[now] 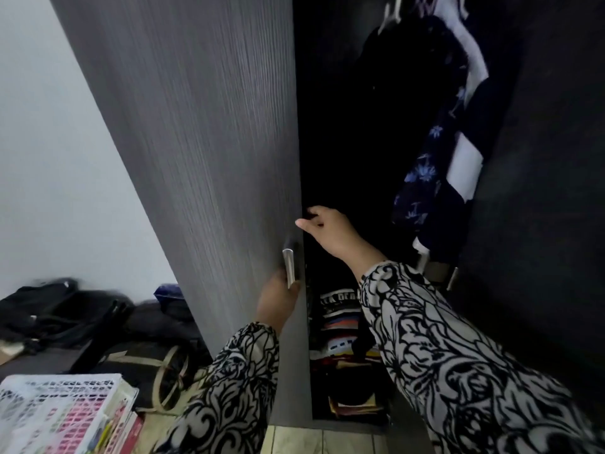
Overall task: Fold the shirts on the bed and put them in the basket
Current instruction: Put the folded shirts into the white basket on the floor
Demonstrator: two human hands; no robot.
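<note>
Basket (62, 411) — white, lower left on floor, pink cloth inside. My left hand (278, 303) grips metal handle (289, 267) of grey wardrobe door (203, 142). My right hand (322, 229) — fingers curled round door edge. Behind: folded shirts (340, 326) stacked inside, hanging clothes (435, 142) above.

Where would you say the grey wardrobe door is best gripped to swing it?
Probably by the metal handle, a vertical bar near the door's free edge. Come from the front and curl fingers round it; the left hand already grips its lower end, while the right hand holds the edge itself.
</note>
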